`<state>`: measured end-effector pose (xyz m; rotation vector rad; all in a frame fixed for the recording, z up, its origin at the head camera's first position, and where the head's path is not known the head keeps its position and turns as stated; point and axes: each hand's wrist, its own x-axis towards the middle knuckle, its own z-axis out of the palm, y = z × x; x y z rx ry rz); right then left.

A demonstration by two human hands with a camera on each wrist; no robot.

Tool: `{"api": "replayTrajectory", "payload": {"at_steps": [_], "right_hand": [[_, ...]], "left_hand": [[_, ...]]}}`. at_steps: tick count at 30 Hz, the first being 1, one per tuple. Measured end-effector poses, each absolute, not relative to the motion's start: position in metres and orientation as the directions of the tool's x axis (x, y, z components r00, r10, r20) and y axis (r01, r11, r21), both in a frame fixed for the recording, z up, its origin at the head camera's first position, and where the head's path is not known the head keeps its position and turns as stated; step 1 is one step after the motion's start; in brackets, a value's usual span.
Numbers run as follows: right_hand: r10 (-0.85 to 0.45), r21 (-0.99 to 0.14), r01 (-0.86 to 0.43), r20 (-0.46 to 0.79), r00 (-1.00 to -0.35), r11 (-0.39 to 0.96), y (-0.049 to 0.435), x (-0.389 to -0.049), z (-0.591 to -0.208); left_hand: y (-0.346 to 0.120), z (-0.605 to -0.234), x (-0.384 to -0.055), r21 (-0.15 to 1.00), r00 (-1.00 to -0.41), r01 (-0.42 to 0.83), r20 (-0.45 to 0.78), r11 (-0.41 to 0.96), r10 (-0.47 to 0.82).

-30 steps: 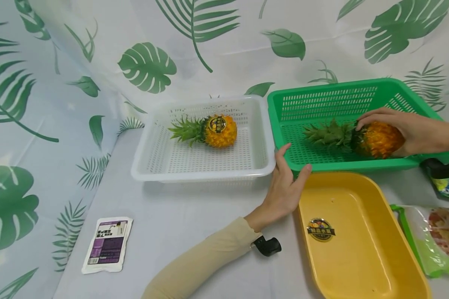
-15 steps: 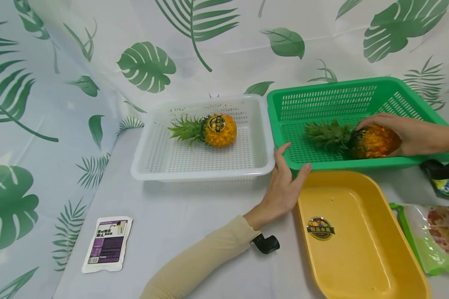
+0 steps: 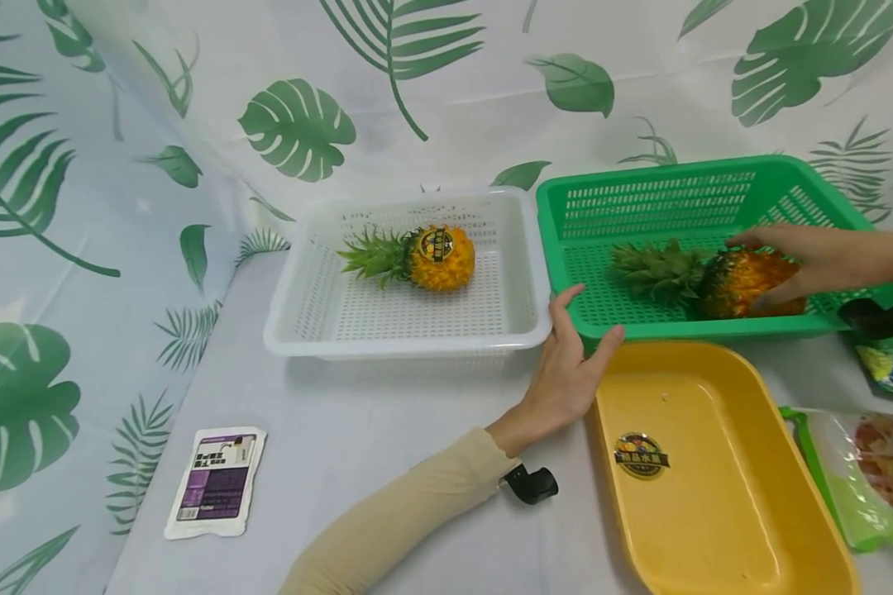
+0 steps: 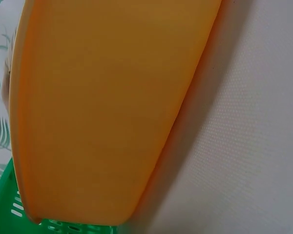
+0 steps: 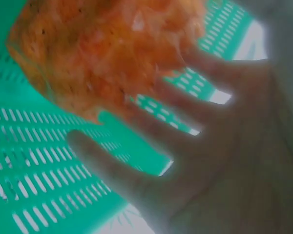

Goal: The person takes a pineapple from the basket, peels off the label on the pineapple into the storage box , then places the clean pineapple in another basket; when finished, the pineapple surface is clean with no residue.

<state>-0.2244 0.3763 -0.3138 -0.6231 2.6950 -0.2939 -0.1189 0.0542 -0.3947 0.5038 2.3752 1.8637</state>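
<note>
In the head view, my right hand [image 3: 833, 256] is over a small orange pineapple [image 3: 733, 281] that lies on its side in the green basket [image 3: 714, 330], crown toward the left. Its fingers are spread and loosened around the fruit's body in the right wrist view, where the pineapple [image 5: 102, 53] fills the top. At the basket's front left corner, my left hand [image 3: 558, 384] rests with thumb and index finger spread against the rim. The white basket [image 3: 409, 343] beside it holds a second pineapple [image 3: 442, 258] with a round label, also lying down.
A yellow tray [image 3: 703, 496] with a round sticker stands in front of the green basket; its side fills much of the left wrist view. Packets lie right of it: a clear-fronted bag [image 3: 863, 487] and a green packet [image 3: 889, 364]. A purple-and-white packet [image 3: 216, 483] lies far left.
My right hand held the pineapple and has loosened its fingers, shifting slightly right off it. The pineapple lies in the green basket. My left hand keeps its place at the corner.
</note>
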Motion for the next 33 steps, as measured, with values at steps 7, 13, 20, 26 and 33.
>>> {"api": "replayTrajectory", "payload": {"at_steps": [7, 13, 20, 26, 33], "right_hand": [[-0.453, -0.229, -0.398, -0.301, -0.839, 0.888, 0.372, -0.226, -0.314], [-0.490, -0.269, -0.425, -0.258, -0.832, 0.864, 0.377, -0.224, -0.314], [-0.552, -0.266, -0.497, -0.202, -0.809, 0.826, 0.375, -0.222, -0.314], [-0.516, -0.300, -0.441, -0.249, -0.820, 0.846, 0.368, -0.220, -0.311], [-0.528, -0.261, -0.471, -0.230, -0.818, 0.843, 0.367, -0.219, -0.306]], "left_hand": [[0.054, -0.396, -0.120, 0.955, -0.942, 0.218, 0.153, 0.200, 0.300], [0.055, -0.396, -0.120, 0.954, -0.943, 0.217, 0.150, 0.207, 0.297], [0.054, -0.395, -0.119, 0.956, -0.947, 0.207, 0.143, 0.206, 0.289], [0.054, -0.396, -0.119, 0.958, -0.944, 0.208, 0.144, 0.198, 0.297], [0.054, -0.397, -0.120, 0.956, -0.945, 0.212, 0.147, 0.204, 0.291]]}}
